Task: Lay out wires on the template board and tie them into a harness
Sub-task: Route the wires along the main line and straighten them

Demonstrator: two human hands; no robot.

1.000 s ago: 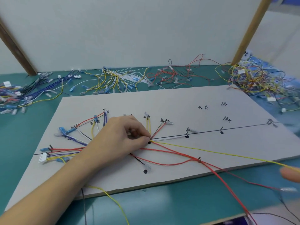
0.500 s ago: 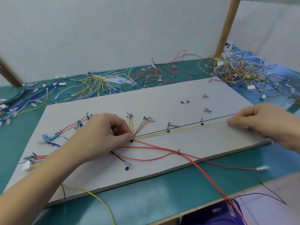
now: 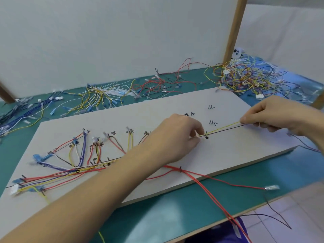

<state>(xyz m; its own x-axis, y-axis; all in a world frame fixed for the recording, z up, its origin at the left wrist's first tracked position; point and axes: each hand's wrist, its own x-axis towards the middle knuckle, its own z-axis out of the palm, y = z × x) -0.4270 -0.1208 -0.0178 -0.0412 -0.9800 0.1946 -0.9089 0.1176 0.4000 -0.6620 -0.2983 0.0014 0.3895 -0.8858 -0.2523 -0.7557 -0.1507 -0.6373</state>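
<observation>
— While the right hand [image 3: 273, 114] is pinching the yellow wire [image 3: 223, 128] out at three o'clock on the template board [image 3: 236, 151], the left hand [image 3: 177, 137] is pressing it down by the black dot [image 3: 207, 137], fingertips curled.

— Is it gripping or only pressing?

— Probably pinching; the fingers are hiding it. If the right is pulling too hard, the wire is likely slipping off the drawn line. The loose red wires [image 3: 201, 183] at six o'clock are risking a snag.
</observation>
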